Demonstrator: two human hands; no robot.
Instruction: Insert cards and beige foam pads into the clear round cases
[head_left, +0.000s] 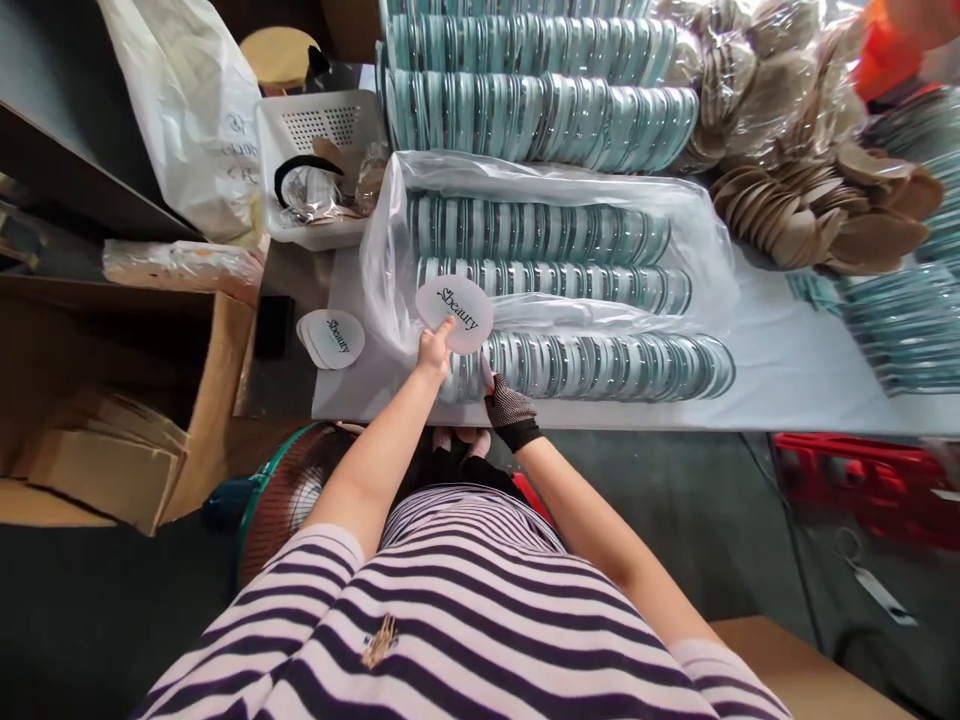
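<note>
My left hand (433, 352) pinches a white oval card (454, 312) printed with "beauty", its thumb on the front face. The card is held over the left end of the clear round discs. My right hand (512, 408), in a black mesh glove with bare fingertips, is closed at the near row of discs (607, 366), close to its left end. What its fingers grip there is hidden. Behind, two more rows of discs (540, 230) stand on edge inside a clear plastic bag (712, 240). More printed cards (331, 339) lie in a small stack to the left.
Further rows of discs (540, 110) line the back. Brown pads (795, 215), some wrapped in plastic, lie at the right. A white basket (322, 235) stands at the back left. An open cardboard box (202, 400) and a fan (281, 500) are at the left.
</note>
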